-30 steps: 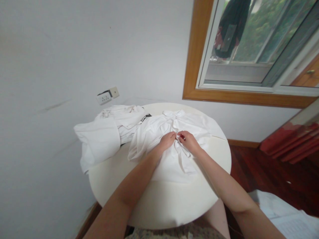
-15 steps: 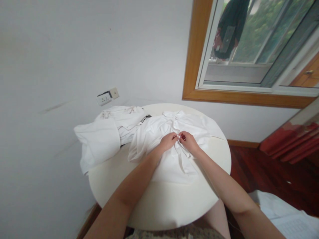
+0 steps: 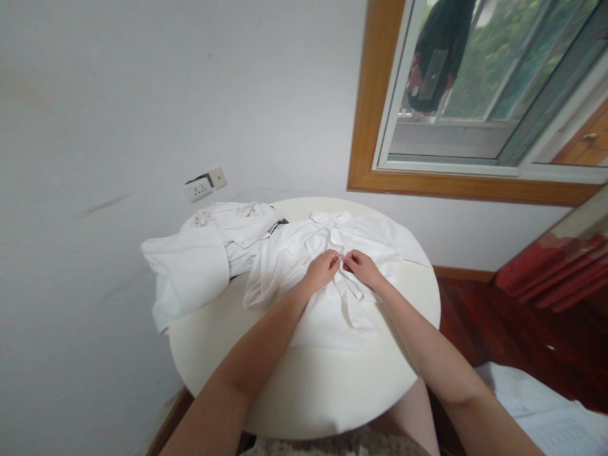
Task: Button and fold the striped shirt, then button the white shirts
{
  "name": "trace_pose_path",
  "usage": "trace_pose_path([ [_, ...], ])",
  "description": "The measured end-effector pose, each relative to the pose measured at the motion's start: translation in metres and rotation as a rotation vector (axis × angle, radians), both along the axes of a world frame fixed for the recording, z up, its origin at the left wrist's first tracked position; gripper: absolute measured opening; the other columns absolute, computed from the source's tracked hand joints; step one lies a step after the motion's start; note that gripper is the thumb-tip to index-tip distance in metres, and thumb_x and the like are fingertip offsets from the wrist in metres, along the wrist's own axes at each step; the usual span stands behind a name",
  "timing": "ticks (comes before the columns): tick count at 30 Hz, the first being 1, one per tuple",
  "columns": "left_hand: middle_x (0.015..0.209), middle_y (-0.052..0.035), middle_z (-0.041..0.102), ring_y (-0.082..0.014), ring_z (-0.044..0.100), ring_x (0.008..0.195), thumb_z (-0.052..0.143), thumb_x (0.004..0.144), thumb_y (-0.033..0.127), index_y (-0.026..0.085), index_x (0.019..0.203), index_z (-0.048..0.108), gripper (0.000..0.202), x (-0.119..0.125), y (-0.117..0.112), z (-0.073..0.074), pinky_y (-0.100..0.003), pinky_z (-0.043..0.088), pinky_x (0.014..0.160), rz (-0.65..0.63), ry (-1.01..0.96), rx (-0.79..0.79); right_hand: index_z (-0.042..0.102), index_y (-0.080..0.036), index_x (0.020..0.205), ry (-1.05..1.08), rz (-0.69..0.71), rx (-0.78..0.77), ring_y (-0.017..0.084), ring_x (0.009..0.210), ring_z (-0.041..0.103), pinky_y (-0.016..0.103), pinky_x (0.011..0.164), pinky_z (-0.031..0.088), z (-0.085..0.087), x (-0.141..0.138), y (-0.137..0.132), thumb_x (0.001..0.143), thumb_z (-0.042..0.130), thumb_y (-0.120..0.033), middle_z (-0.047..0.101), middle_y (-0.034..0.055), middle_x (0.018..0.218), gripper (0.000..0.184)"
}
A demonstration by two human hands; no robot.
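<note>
A white shirt lies rumpled on the round white table, its collar toward the wall and its front edges running toward me. At the middle of its front my left hand pinches the fabric. Just to the right, my right hand has its fingers curled on the opposite front edge. The fingertips of both hands almost meet. Whether a button sits between them is too small to make out.
More white garments are heaped on the table's left side, overhanging its edge. Behind stand the wall with a socket and a wood-framed window. A red curtain hangs at right. White material lies low at right.
Both hands stay at the shirt front with only small finger movements. The right hand has shifted very slightly to the right. The shirt and the heaped garments look unmoved.
</note>
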State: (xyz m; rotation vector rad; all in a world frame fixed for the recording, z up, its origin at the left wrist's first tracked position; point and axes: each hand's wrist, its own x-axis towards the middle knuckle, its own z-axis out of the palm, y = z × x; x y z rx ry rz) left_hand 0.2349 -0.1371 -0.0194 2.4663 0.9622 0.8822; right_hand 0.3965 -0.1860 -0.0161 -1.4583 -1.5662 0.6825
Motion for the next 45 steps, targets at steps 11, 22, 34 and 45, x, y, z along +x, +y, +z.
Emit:
trace_pose_path([
  [11,0.075,0.0003,0.064,-0.013,0.059,0.072,0.049,0.082,0.028,0.017,0.08,0.06,0.016,0.012,0.008,0.017,-0.023,0.044,0.07,0.032,-0.313,-0.401,0.051,-0.019,0.068,0.035,0.015,0.148,0.013,0.062,0.045,0.024,0.061,0.036,0.016,0.002,0.004,0.087,0.041,-0.045,0.049,-0.0022,0.062,0.033],
  [22,0.086,-0.0058,0.068,-0.0154,0.064,0.077,0.041,0.09,0.028,0.017,0.096,0.056,0.019,-0.004,0.041,0.014,-0.028,0.049,0.072,0.396,-0.446,-0.338,0.065,-0.019,0.091,-0.256,0.093,0.09,0.012,0.06,0.044,0.024,0.058,0.034,0.025,0.038,-0.006,0.075,0.06,-0.044,0.058,-0.0016,0.07,0.03],
  [34,0.091,-0.0065,0.059,-0.0191,0.057,0.09,0.05,0.087,0.033,0.019,0.09,0.054,0.014,-0.001,-0.011,0.046,-0.031,0.043,0.084,0.313,0.049,0.086,0.066,-0.022,0.086,-0.378,0.028,0.125,0.016,0.065,0.054,0.025,0.061,0.037,0.018,0.036,0.002,0.082,0.05,-0.036,0.066,0.0016,0.077,0.022],
  [45,0.083,-0.0015,0.063,-0.0158,0.06,0.077,0.058,0.081,0.038,0.021,0.099,0.054,0.025,-0.009,-0.041,0.013,-0.024,0.04,0.066,0.262,0.279,-0.096,0.061,-0.019,0.079,-0.291,0.004,0.235,0.018,0.077,0.056,0.028,0.072,0.041,0.026,0.027,-0.005,0.078,0.056,-0.029,0.063,0.004,0.079,0.011],
])
